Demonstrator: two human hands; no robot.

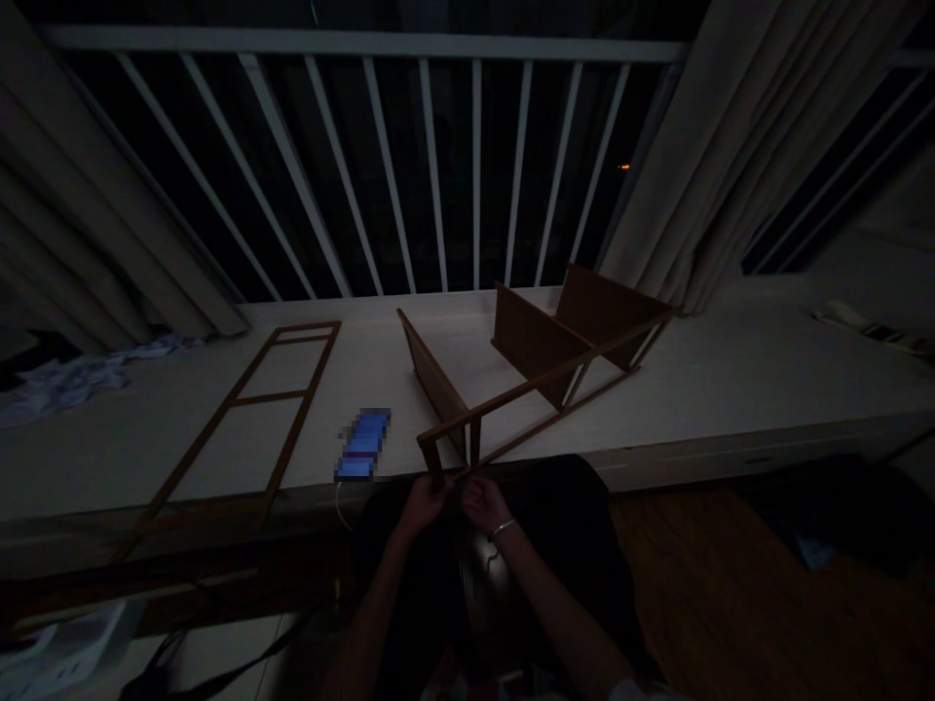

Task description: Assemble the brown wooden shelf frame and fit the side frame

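Observation:
A part-built brown wooden rack (541,375) lies on the pale window ledge (730,380), with a ladder-like side frame and three flat boards fixed to it. My left hand (422,504) is closed round the near corner of that frame. My right hand (482,503), wearing a thin bracelet, is curled just right of the same corner, touching the frame's lower rail; what its fingers pinch is too dark to make out. A second, loose ladder-like wooden frame (241,419) lies flat on the ledge to the left.
A phone with a lit blue screen (363,445) lies on the ledge edge beside my left hand. White railing bars (474,166) and curtains (730,146) stand behind. Crumpled paper (80,375) sits far left. A dark round stool (486,574) is under my arms, on wooden floor (730,604).

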